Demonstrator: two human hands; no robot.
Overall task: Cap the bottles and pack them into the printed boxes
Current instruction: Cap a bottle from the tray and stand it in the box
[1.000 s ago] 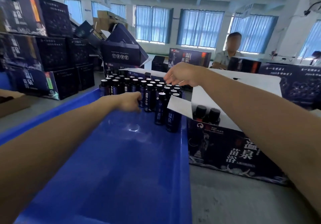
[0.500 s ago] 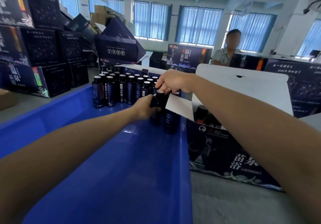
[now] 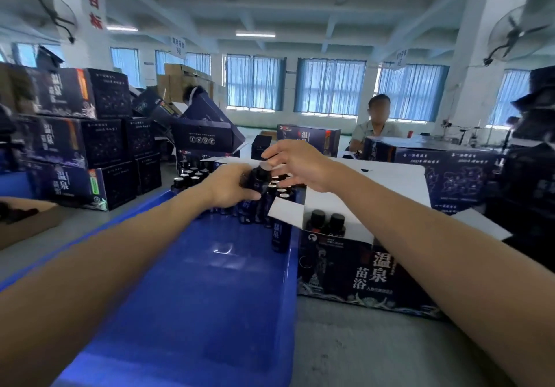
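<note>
The left hand (image 3: 231,188) grips a small dark glass bottle (image 3: 255,181) above the blue plastic tray (image 3: 210,296), just left of the open printed dark cardboard box (image 3: 345,266). The right hand (image 3: 300,164) curls over the bottle's black cap (image 3: 260,173); whether it pinches the cap, I cannot tell.

My left hand (image 3: 231,187) is covering most of the bottle (image 3: 259,176) I am gripping. Its top is blurring beneath my right hand (image 3: 303,166). My right forearm (image 3: 420,236) is hiding part of the printed box (image 3: 345,266).
</note>
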